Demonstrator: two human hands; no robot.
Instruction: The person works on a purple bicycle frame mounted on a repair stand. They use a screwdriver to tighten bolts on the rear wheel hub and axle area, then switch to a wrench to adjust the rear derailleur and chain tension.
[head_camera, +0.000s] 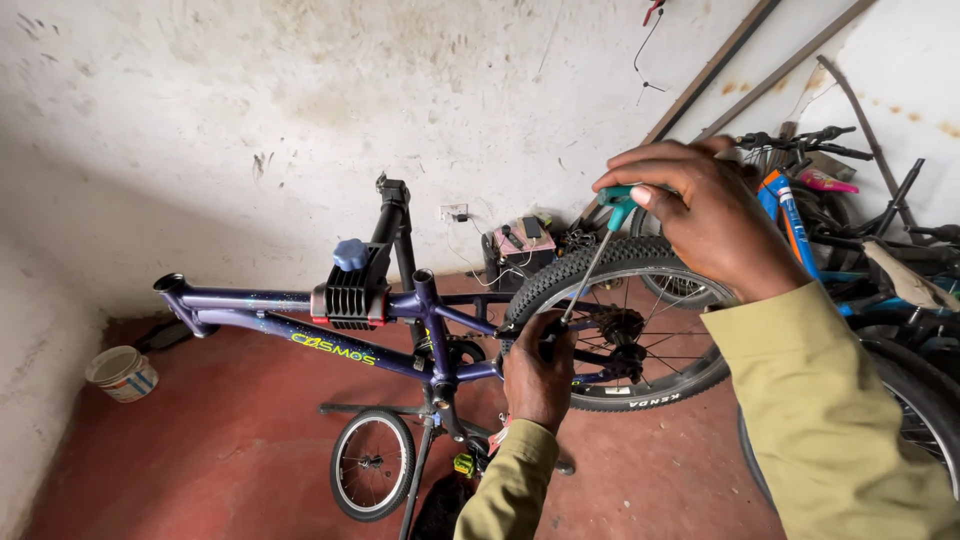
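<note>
Nearest the camera, the right hand (705, 215) is raised in an olive sleeve (830, 420), its fingers closed over the teal handle of a T-wrench (597, 250). The grip sits on top of the handle, which seems suited to turning the tool about its shaft. The thin steel shaft is slanted down and to the left, and its tip is lost behind the left hand (538, 375), close to the rear hub.

The left hand is clenched around the lower end of the shaft, apparently so that the tip is kept steady on whatever fastener it meets; the fastener itself cannot be seen. The hand is placed just beside the chainstay and the sprocket (618, 325).

A purple frame (300, 335) is held level in a black clamp (348, 292) on a stand (420, 470), so the work is brought up to hand height. No front wheel, fork or saddle is fitted. The rear wheel (625, 325), with a knobby tyre, is mounted in the frame and hangs off the floor.

A small wheel (372, 463) is propped against the stand on the red floor (210, 450). A white tub (122, 373) is set by the left wall. Other bikes (850, 220) are leaned along the right side, and a box with cables (520, 245) is placed below a wall socket.
</note>
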